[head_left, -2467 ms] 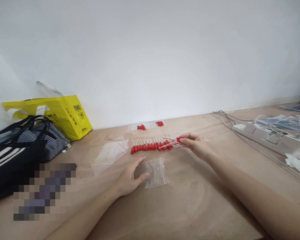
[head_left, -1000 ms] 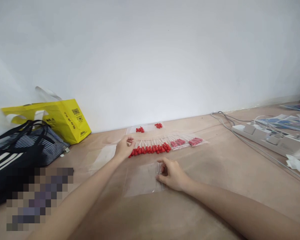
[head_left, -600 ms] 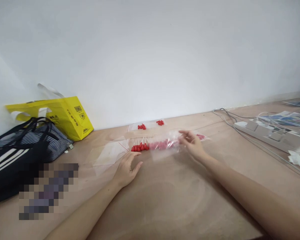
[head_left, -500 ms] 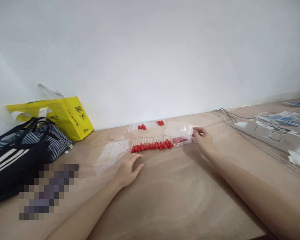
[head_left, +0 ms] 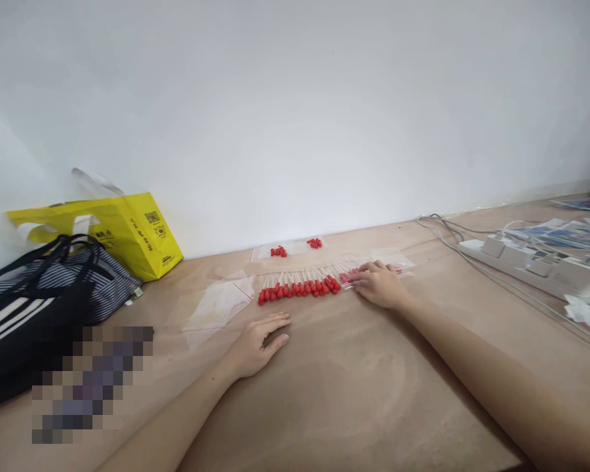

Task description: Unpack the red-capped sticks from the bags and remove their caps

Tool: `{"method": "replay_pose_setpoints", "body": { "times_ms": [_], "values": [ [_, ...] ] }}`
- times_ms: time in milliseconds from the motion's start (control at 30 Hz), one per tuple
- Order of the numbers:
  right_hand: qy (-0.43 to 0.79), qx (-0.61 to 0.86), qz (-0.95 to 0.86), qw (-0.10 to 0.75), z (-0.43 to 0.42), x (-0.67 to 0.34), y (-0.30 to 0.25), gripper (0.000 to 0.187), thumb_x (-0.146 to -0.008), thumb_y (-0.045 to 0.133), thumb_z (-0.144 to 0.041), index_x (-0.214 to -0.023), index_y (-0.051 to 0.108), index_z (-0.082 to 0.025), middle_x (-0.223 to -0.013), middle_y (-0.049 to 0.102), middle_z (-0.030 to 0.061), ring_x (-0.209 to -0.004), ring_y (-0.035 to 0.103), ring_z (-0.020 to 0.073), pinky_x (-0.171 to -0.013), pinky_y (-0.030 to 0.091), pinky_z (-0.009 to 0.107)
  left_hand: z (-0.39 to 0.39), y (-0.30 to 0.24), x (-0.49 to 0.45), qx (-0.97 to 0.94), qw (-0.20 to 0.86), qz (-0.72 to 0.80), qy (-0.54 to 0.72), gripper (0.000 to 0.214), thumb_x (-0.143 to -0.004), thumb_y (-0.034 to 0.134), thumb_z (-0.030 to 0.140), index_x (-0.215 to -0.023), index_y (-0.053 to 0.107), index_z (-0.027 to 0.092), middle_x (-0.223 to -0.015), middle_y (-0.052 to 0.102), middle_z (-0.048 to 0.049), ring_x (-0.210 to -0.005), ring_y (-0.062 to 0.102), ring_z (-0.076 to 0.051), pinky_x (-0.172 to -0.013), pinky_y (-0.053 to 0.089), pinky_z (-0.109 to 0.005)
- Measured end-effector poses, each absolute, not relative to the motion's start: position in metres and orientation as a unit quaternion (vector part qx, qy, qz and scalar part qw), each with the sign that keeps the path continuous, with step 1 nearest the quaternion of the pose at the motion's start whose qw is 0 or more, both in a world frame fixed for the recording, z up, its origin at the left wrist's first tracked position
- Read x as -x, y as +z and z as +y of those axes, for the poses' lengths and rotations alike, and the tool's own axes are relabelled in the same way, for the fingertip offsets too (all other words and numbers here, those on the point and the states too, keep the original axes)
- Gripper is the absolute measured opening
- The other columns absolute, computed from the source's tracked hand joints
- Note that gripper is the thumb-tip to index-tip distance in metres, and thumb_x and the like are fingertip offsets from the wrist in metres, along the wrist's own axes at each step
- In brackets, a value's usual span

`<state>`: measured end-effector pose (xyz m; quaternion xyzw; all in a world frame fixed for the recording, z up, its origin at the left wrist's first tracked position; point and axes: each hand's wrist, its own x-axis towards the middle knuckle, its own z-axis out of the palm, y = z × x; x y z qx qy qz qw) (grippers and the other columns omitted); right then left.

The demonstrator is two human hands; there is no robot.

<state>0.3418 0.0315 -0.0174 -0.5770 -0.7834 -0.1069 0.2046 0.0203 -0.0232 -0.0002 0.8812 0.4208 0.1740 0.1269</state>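
Observation:
My left hand (head_left: 260, 344) rests on the wooden table, fingers stretched and thumb apart, with nothing in it. Just beyond it lies a row of red bulb-shaped pieces (head_left: 299, 288), with thin pale stems or strings (head_left: 295, 274) fanning out behind them. At the row's right end, my right hand (head_left: 381, 285) lies over a clear plastic bag (head_left: 391, 257) with red pieces inside. Its fingers are stretched over the bag and cover much of it; the fingertips are partly hard to make out. Two small clusters of red pieces (head_left: 278, 252) lie farther back on clear plastic.
Flat clear plastic bags (head_left: 221, 303) lie left of the row. A yellow bag (head_left: 142, 236), a striped bag (head_left: 113, 278) and a black bag (head_left: 24, 341) stand at left. At right are a white power strip (head_left: 535, 265), cables (head_left: 496, 275) and printed packets (head_left: 565, 236).
My right hand has let go of the bag's raised edge and moved left and down onto the bag, which now lies flatter. My left hand has shifted slightly right and toward me.

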Motion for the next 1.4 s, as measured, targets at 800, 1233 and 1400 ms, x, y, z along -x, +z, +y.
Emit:
{"method": "replay_pose_setpoints", "body": {
  "times_ms": [800, 1233, 1400],
  "values": [
    [0.121, 0.389, -0.745, 0.527, -0.016, -0.269, -0.019, 0.008, -0.088, 0.028, -0.028, -0.083, 0.028, -0.021, -0.076, 0.061, 0.0067, -0.063, 0.062, 0.0145, -0.055, 0.047, 0.026, -0.025, 0.001, -0.022, -0.804, 0.111, 0.436, 0.389, 0.045, -0.083, 0.041, 0.036, -0.124, 0.033, 0.020, -0.125, 0.046, -0.0083, -0.116, 0.041, -0.021, -0.098, 0.033, -0.039],
    [0.059, 0.258, -0.924, 0.276, -0.025, -0.261, -0.017, 0.020, -0.079, 0.034, -0.007, -0.088, 0.048, -0.017, -0.112, 0.053, 0.0108, -0.103, 0.048, 0.0166, -0.084, 0.039, 0.031, -0.054, 0.014, -0.034, -0.888, 0.226, 0.373, 0.143, 0.074, -0.066, 0.060, 0.048, -0.129, 0.030, 0.022, -0.134, 0.034, -0.0087, -0.120, 0.034, -0.029, -0.099, 0.030, -0.043],
    [0.059, 0.474, -0.828, 0.292, -0.029, -0.258, -0.014, 0.016, -0.081, 0.040, -0.018, -0.083, 0.056, -0.019, -0.093, 0.059, 0.0055, -0.091, 0.050, 0.0187, -0.079, 0.035, 0.035, -0.048, 0.012, -0.032, -0.885, 0.202, 0.396, 0.139, 0.071, -0.067, 0.060, 0.039, -0.128, 0.030, 0.019, -0.130, 0.040, -0.0096, -0.117, 0.039, -0.027, -0.098, 0.032, -0.041]
  ]
}}
